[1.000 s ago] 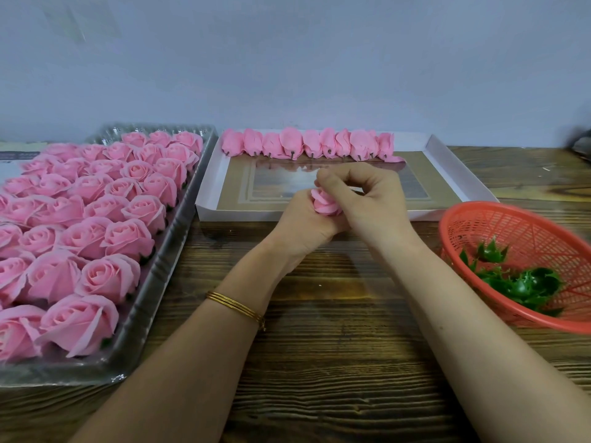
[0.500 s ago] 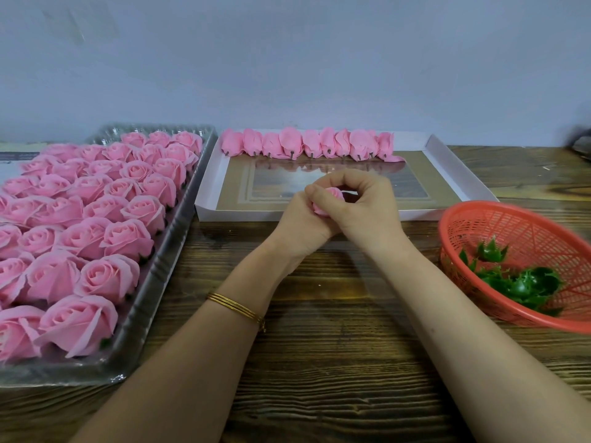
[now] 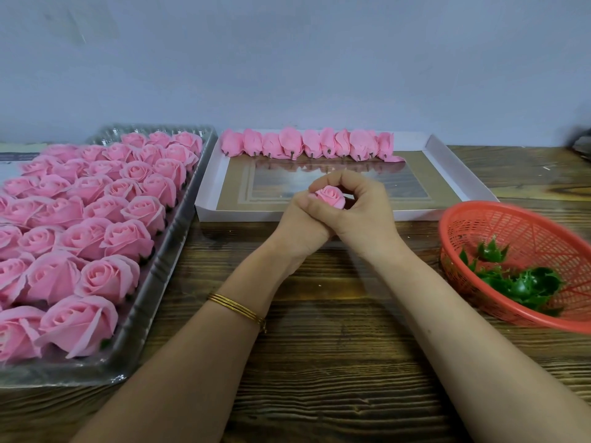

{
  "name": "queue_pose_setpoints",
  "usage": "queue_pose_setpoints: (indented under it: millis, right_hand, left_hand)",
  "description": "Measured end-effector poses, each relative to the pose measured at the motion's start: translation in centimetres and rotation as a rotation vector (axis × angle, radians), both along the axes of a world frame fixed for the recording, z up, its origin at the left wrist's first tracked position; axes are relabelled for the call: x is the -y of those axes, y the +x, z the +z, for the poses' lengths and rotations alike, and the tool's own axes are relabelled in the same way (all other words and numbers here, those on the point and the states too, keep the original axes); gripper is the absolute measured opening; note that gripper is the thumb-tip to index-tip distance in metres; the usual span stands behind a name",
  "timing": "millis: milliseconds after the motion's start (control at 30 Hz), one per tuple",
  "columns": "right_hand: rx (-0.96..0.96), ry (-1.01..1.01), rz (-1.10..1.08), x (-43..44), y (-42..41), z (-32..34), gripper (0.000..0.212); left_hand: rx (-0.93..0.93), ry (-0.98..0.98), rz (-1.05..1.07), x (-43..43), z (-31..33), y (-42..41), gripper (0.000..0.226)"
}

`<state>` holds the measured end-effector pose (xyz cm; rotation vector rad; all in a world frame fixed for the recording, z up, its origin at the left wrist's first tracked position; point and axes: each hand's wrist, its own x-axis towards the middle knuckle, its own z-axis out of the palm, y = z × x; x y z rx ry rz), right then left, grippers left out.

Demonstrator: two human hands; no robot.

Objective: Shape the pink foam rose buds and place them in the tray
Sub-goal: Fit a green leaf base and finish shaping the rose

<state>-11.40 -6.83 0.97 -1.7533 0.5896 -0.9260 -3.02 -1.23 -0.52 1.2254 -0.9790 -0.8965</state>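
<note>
Hands: I see left hand (image 3: 299, 228) and right hand (image 3: 364, 215) both clasping one rose bud (image 3: 331, 196).
Tray: the tray (image 3: 236, 215) lies directly beyond them.

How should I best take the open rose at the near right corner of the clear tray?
Probably low on its sides near the base, coming from above and the right: the rose stands face up, its outer petals flare loosely, and neighbours crowd its left.

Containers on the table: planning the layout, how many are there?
3. A clear plastic tray of open roses on the left; white tray with buds at centre back; red basket on the right. A dark object at the far-right edge is unclear.
</note>
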Motion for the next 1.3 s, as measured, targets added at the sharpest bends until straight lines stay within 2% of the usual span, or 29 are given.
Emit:
queue_pose_setpoints:
  millis: [133, 200, 300, 400, 467, 567, 700, 733, 800, 933, 1100, 1167, 1300]
  right_hand:
    - [0.013, 0.079, 0.067, 0.0, -0.3, 0.2, 0.02]
    - [0.092, 0.18, 0.072, 0.1, -0.4, 0.5, 0.014]
    - [0.201, 0.284, 0.072, 0.8, -0.6, 0.9, 0.004]
    - [0.208, 0.307, 0.094, 1.1, -0.8, 1.0, 0.002]
    - [0.217, 0.328, 0.12, 1.0, -0.9, 1.0, 0.007]
    - [0.236, 0.372, 0.15, 0.8, -1.0, 0.9, 0.025]
    - [0.244, 0.445, 0.198, 1.0, -1.0, 0.8, 0.028]
    - [0.24, 0.451, 0.207, 1.1, -1.1, 0.7, 0.029]
    - [0.24, 0.461, 0.227, 1.2, -1.2, 0.7, 0.033]
    - [0.22, 0.47, 0.251, 1.2, -1.3, 0.8, 0.038]
    - [0.237, 0.49, 0.182, 1.5, -1.1, 1.2, 0.016]
    - [0.225, 0.418, 0.127, 1.5, -0.9, 1.0, 0.01]
    - [0.157, 0.226, 0.069, 1.3, -0.6, 0.6, 0.02]
  left_hand:
    - [0.013, -0.028, 0.02, 0.4, -0.4, 0.2, 0.018]
    - [0.049, -0.034, 0.041, 0.6, -0.7, 0.4, 0.02]
    - [0.013, -0.007, 0.035, 0.7, -0.8, 0.5, 0.014]
    - [-0.025, -0.008, 0.023, 0.8, -0.8, 0.5, 0.016]
    - [-0.073, -0.01, 0.006, 0.8, -0.7, 0.5, 0.01]
    - [-0.124, -0.006, -0.01, 0.7, -0.4, 0.4, 0.02]
    - [-0.117, -0.015, -0.006, 0.8, -0.4, 0.4, 0.016]
    - [-0.114, -0.024, -0.008, 0.8, -0.5, 0.5, 0.021]
    - [-0.123, -0.031, -0.022, 0.9, -0.6, 0.5, 0.039]
    - [-0.148, -0.04, -0.029, 1.0, -0.8, 0.7, 0.029]
    - [-0.074, 0.007, -0.014, 0.8, -0.8, 0.6, 0.031]
    - [-0.02, 0.019, -0.045, 0.5, -0.6, 0.5, 0.034]
    - [0.095, 0.035, -0.035, 0.3, -0.3, 0.3, 0.018]
